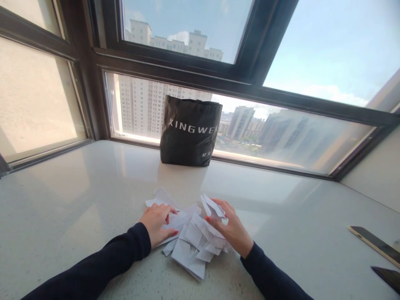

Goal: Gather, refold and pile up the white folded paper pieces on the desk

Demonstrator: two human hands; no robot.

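Note:
A loose pile of white paper pieces [191,237], several of them folded, lies on the pale speckled counter in front of me. My left hand [158,223] rests on the pile's left side, its fingers bent and its thumb apart from them, touching the paper. White sheets stick out behind and under that hand. Over the right side of the pile, my right hand [229,225] grips a few folded paper pieces [213,207] between thumb and fingers, raised a little above the others. Dark sleeves cover both forearms.
A black bag [190,133] with white lettering stands upright behind the pile, close to the window. Two dark flat objects, one a phone-like slab [376,243] with a light edge, the other a dark piece [387,278], lie at the right. Dark window frames [175,68] border the counter [78,200].

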